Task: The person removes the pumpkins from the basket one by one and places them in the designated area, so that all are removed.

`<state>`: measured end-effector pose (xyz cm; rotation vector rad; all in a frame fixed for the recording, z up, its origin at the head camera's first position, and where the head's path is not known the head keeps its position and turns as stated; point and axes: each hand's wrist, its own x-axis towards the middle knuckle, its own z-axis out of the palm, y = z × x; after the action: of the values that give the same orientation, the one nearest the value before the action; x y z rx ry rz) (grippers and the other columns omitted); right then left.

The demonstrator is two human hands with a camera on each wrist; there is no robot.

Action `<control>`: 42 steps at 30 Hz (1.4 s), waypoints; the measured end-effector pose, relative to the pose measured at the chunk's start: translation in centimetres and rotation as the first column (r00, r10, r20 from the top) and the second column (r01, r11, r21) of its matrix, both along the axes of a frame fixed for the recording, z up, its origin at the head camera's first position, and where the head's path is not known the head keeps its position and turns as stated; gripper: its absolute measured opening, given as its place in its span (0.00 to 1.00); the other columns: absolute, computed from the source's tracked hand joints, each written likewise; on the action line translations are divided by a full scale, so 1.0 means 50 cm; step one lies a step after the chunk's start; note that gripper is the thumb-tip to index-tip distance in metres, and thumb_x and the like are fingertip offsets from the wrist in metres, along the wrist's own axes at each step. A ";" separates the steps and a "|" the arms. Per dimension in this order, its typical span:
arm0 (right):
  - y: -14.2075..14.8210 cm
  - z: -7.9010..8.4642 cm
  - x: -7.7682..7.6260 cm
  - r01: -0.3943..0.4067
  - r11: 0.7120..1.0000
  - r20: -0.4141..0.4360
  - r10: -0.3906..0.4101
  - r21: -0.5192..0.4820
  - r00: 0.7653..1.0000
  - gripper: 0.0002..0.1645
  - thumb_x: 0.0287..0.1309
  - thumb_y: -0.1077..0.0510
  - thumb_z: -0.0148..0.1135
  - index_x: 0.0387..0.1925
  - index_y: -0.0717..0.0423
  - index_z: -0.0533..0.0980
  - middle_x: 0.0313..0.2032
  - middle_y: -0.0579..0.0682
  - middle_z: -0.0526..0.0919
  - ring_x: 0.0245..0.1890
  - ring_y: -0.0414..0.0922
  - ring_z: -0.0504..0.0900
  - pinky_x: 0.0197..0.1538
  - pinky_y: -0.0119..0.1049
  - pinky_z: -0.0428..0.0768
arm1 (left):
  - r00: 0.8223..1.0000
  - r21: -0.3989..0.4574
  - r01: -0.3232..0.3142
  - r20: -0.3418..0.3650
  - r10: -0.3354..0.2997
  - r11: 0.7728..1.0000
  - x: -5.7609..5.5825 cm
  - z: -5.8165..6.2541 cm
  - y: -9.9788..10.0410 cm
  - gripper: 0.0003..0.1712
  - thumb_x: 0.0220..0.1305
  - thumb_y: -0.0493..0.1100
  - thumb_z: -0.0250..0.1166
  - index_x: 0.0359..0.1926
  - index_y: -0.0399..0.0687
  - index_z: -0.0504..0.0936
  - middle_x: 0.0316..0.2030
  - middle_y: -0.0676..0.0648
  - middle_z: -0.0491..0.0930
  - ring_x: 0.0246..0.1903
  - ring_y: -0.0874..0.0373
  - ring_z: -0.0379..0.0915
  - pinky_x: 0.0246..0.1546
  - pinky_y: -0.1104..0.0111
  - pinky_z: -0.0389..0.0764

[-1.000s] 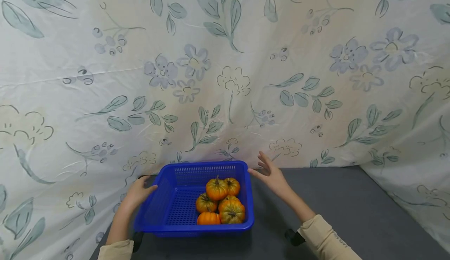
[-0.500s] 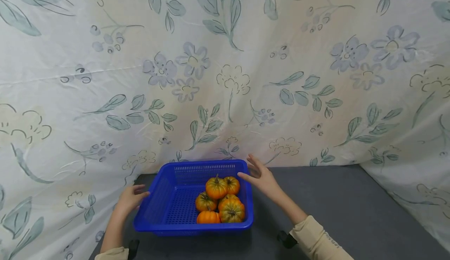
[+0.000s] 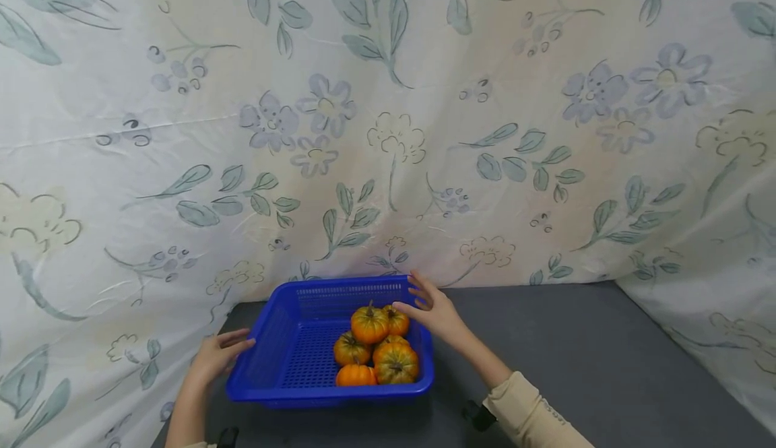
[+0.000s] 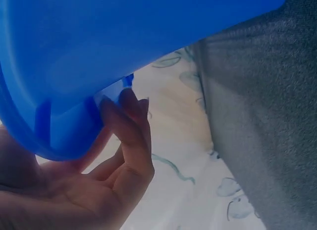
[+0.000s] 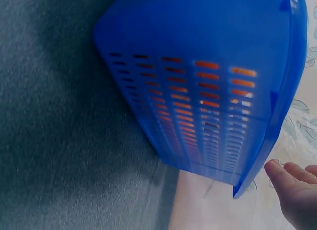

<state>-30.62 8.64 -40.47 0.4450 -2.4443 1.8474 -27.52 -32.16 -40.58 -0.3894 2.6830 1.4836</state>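
Note:
A blue plastic basket (image 3: 330,394) with slotted walls sits on the dark table. Several small orange-and-green pumpkins (image 3: 370,325) are heaped in its right half. At the left rim is my left hand (image 3: 221,354); in the left wrist view its bent fingers (image 4: 131,141) reach under the rim, with the thumb on the other side. My right hand (image 3: 438,312) is over the far right corner, fingers spread and holding nothing. In the right wrist view, that hand's fingertips (image 5: 272,166) are close beside the rim.
The grey-black table (image 3: 545,360) extends to the right of the basket. A floral cloth (image 3: 388,131) hangs right behind the table and along its sides. Dark wrist straps (image 3: 479,416) sit by the sleeves.
My right hand has moved left, from beside the basket to over its far right corner. My left hand has slid down and toward me along the left rim. Basket and pumpkins stay put.

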 end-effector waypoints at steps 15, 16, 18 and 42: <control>-0.037 -0.014 -0.007 -0.052 0.999 0.018 0.052 -0.016 0.998 0.49 0.58 0.46 0.68 0.75 0.51 0.55 0.72 0.58 0.62 0.70 0.58 0.66 0.67 0.55 0.69 | 0.998 0.100 -0.057 0.021 0.055 0.993 0.008 -0.024 -0.013 0.41 0.61 0.51 0.67 0.68 0.34 0.64 0.63 0.29 0.70 0.55 0.36 0.74 0.46 0.53 0.82; -0.039 -0.015 -0.007 -0.058 0.998 0.022 0.058 -0.016 0.998 0.49 0.59 0.46 0.68 0.75 0.51 0.55 0.72 0.58 0.62 0.70 0.58 0.66 0.67 0.55 0.69 | 0.998 0.105 -0.062 0.022 0.060 0.993 0.009 -0.026 -0.013 0.41 0.61 0.52 0.68 0.68 0.35 0.65 0.62 0.29 0.71 0.54 0.37 0.75 0.45 0.53 0.82; -0.043 -0.016 -0.006 -0.070 0.998 0.027 0.070 -0.006 0.997 0.50 0.59 0.45 0.67 0.75 0.51 0.54 0.72 0.58 0.62 0.70 0.58 0.66 0.66 0.55 0.69 | 0.997 0.114 -0.070 0.020 0.068 0.991 0.010 -0.030 -0.015 0.42 0.60 0.52 0.69 0.68 0.35 0.66 0.61 0.31 0.73 0.49 0.45 0.79 0.44 0.54 0.82; -0.087 -0.032 -0.010 -0.112 0.984 0.069 0.104 0.136 0.992 0.52 0.57 0.41 0.68 0.74 0.54 0.55 0.73 0.60 0.60 0.72 0.62 0.61 0.68 0.59 0.64 | 0.996 0.179 -0.086 0.012 0.086 0.980 0.015 -0.039 -0.018 0.45 0.60 0.56 0.68 0.69 0.35 0.64 0.54 0.38 0.81 0.37 0.64 0.81 0.40 0.63 0.83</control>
<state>-31.13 4.29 -42.08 0.5468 -2.6525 1.7595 -26.79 -33.06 -42.54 -0.5017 2.5318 1.7283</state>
